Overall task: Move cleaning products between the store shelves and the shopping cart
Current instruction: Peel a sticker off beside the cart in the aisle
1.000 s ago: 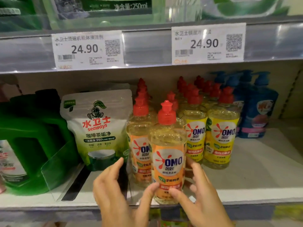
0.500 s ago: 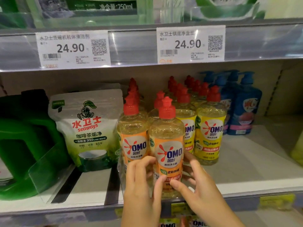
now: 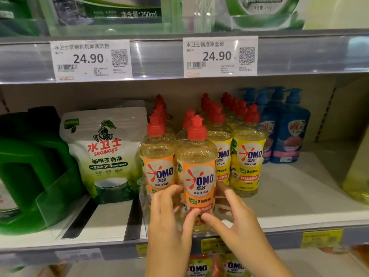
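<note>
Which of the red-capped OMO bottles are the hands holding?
The front orange-label bottle, nearest the shelf edge: left hand and right hand grip its lower half. The yellow-label bottles stand behind it.

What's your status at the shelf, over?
Gripping with left hand and right hand: front orange OMO bottle. Upright at shelf edge. Close behind-left: neighbour bottle.

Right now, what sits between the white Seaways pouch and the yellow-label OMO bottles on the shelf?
In the head view, the orange-label OMO bottles stand between the pouch and the yellow-label bottles.
</note>
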`<control>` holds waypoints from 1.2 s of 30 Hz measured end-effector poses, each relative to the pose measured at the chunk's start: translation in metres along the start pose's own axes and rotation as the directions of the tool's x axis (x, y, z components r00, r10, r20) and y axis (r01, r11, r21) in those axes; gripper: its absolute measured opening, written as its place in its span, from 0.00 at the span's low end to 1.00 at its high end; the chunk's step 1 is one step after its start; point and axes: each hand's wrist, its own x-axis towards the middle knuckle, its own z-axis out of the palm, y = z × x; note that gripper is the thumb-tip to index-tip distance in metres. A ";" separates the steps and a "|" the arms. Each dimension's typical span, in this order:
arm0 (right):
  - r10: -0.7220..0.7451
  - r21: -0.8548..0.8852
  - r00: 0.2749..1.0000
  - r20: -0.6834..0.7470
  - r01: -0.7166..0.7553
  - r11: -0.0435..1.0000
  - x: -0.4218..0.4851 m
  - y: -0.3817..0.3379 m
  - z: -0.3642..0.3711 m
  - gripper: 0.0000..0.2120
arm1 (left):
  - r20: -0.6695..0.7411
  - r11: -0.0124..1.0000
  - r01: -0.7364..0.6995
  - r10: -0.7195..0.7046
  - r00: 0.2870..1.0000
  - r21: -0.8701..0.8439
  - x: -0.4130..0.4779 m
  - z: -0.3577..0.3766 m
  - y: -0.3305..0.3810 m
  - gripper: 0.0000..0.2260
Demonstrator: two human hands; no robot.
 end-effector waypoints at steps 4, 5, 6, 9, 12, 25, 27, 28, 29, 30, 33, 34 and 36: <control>0.023 -0.065 1.000 -0.013 -0.024 0.998 0.008 0.000 0.002 0.30 | 0.005 0.999 0.045 -0.045 0.999 0.028 0.003 0.004 0.001 0.26; 0.022 -0.083 1.000 -0.017 -0.024 0.996 0.009 0.000 0.003 0.31 | 0.009 0.998 0.053 -0.053 0.999 0.036 0.004 0.004 0.002 0.25; 0.022 -0.096 1.000 -0.021 -0.024 0.995 0.011 0.000 0.003 0.32 | 0.012 0.997 0.061 -0.062 0.998 0.042 0.005 0.005 0.002 0.24; 0.027 -0.101 0.999 -0.032 -0.030 0.994 0.012 0.000 0.004 0.33 | 0.019 0.995 0.087 -0.088 0.996 0.056 0.007 0.006 0.003 0.22; 0.027 -0.086 0.999 -0.022 -0.029 0.996 0.012 0.000 0.005 0.33 | 0.028 0.992 0.100 -0.103 0.994 0.080 0.006 0.006 0.006 0.22; -0.254 0.177 0.953 -0.166 0.282 0.943 -0.013 -0.021 -0.021 0.18 | 0.131 0.948 0.226 -0.201 0.971 -0.224 0.005 -0.015 0.034 0.12; -0.277 0.202 0.950 -0.140 0.302 0.932 -0.014 -0.022 -0.021 0.18 | 0.123 0.939 0.236 -0.211 0.970 -0.251 0.004 -0.019 0.041 0.12; -0.286 0.219 0.950 -0.123 0.307 0.926 -0.014 -0.022 -0.022 0.18 | 0.117 0.938 0.234 -0.210 0.971 -0.255 0.004 -0.021 0.045 0.11; -0.296 0.238 0.950 -0.101 0.312 0.920 -0.014 -0.023 -0.021 0.17 | 0.109 0.941 0.230 -0.209 0.972 -0.249 0.003 -0.023 0.048 0.11; -0.309 0.255 0.948 -0.080 0.319 0.913 -0.015 -0.024 -0.020 0.17 | 0.099 0.943 0.230 -0.212 0.972 -0.239 0.001 -0.025 0.050 0.11; -0.359 0.310 0.932 -0.050 0.356 0.881 -0.020 -0.026 -0.014 0.16 | 0.046 0.941 0.240 -0.235 0.971 -0.237 -0.008 -0.034 0.056 0.10; -0.376 0.329 0.926 -0.042 0.368 0.870 -0.022 -0.028 -0.011 0.15 | 0.022 0.940 0.244 -0.246 0.969 -0.237 -0.012 -0.038 0.059 0.10; -0.409 0.365 0.913 -0.014 0.385 0.848 -0.028 -0.034 -0.003 0.15 | -0.030 0.942 0.254 -0.267 0.963 -0.221 -0.021 -0.050 0.065 0.10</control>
